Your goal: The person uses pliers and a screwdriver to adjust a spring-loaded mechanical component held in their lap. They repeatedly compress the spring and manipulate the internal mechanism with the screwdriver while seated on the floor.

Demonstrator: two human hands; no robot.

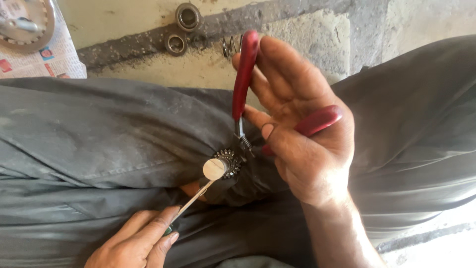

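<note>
on the lap, between grey trouser legs, sits a toothed gear [229, 161] with a round shaft end. right hand [297, 134] grips red-handled pliers [244, 84], tips at the gear. left hand [141, 240] pinches a thin screwdriver [194, 198] touching the shaft. bearings [188, 17] lie on the floor.

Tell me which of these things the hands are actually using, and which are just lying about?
In use:
- right hand holding red-handled pliers
- left hand holding a thin metal tool
- toothed gear with shaft

Lying about:
- two bearing rings
- coil spring
- newspaper under a round metal part
</note>
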